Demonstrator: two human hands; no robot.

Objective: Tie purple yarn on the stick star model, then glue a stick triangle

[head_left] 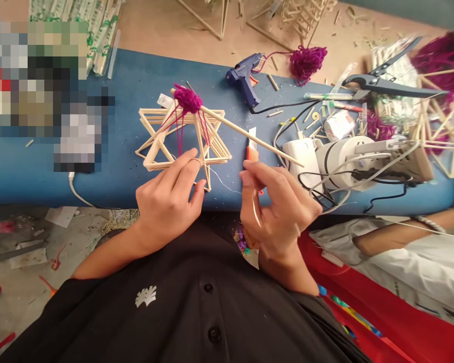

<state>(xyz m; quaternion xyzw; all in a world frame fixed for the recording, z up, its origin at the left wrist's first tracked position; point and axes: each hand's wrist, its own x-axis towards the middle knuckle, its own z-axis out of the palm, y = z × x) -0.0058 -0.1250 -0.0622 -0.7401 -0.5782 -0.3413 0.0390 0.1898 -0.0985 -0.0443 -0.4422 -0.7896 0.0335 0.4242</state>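
A star-shaped frame of thin wooden sticks [151, 164] lies on the blue table, with a bundle of magenta yarn [189, 99] and loose strands at its top. One longer stick [265, 140] slants from the yarn toward the right. My left hand [168, 199] rests on the near side of the frame, its fingertips and thumb closed about the sticks. To the right, my right hand [278, 206] is raised with thumb and forefinger pinched together. A fine whitish strand [226, 185] runs from the frame toward those fingers. Behind them lies an orange utility knife [251, 146], partly hidden.
A blue glue gun [245, 78] lies beyond the frame, near a magenta yarn ball [307, 64]. Pruning shears [391, 83], white power sockets [300, 154] and tangled cables fill the right. Packaged chopsticks [102, 45] lie at back left. Another person's arm [397, 234] is at right.
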